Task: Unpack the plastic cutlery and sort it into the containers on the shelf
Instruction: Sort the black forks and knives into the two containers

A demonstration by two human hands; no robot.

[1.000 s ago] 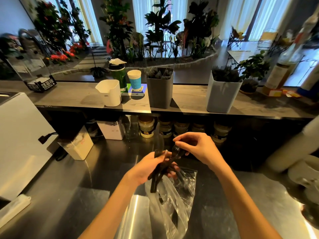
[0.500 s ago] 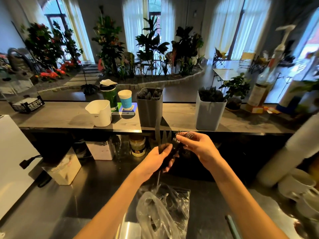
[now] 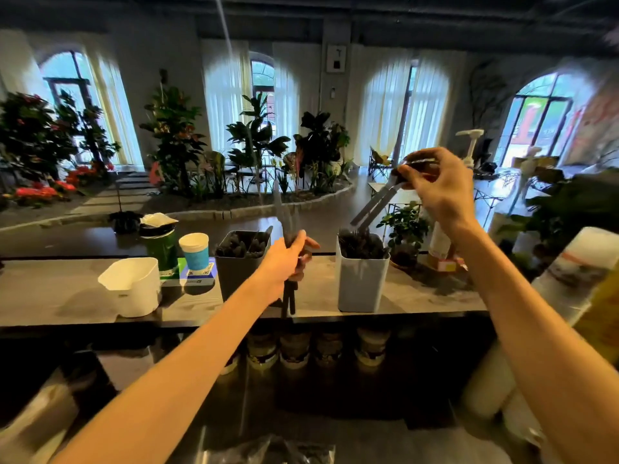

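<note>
My left hand (image 3: 288,261) grips a bunch of dark plastic cutlery (image 3: 288,296) upright, between the two containers on the shelf. My right hand (image 3: 435,185) pinches the heads of a few dark utensils (image 3: 371,209), whose handles slant down into the light grey container (image 3: 361,286). That container is full of dark cutlery. The dark grey container (image 3: 234,272) to its left also holds dark cutlery. The clear plastic bag (image 3: 271,450) lies on the counter at the bottom edge.
On the shelf (image 3: 67,296) stand a white jug (image 3: 132,286), a green can (image 3: 162,246) and a blue cup (image 3: 195,251). Jars (image 3: 294,349) line up under the shelf. White paper rolls (image 3: 549,296) rise at the right. A small plant (image 3: 405,229) sits behind the light container.
Both hands rose from the bag to shelf height and parted. My right hand took a few utensils over to the light grey container; my left keeps the rest.
</note>
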